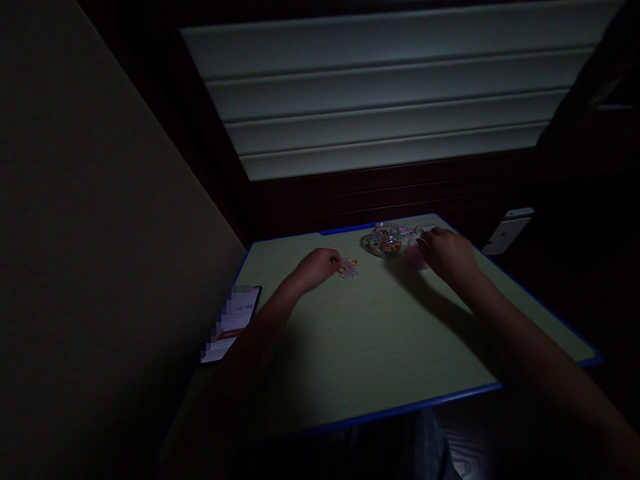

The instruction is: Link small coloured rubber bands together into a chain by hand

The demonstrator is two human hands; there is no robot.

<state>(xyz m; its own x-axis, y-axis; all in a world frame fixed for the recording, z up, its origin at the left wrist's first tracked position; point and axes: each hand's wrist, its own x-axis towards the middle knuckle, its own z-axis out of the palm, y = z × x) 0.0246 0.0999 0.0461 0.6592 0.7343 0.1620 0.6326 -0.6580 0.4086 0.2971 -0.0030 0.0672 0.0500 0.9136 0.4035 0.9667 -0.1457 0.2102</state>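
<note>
My left hand (319, 267) is low over the table, its fingers curled into a pinch at the left edge of a small pile of colourful hair ties (349, 269). Whatever sits between those fingertips is too small and dark to make out. My right hand (450, 255) is above a clear container with pink contents (417, 256), fingers bent down and closed at its rim. Any thing in that grip is hidden. Beside it, to the left, a clear round jar (384, 241) holds many-coloured bands that look like hair ties.
The pale green table (370, 347) has a blue edge. A phone (232, 323) with a lit screen lies at its left side, by the wall. Small pink items (406, 231) lie behind the containers. A white box-like object (509, 231) stands beyond the right edge. The room is dim.
</note>
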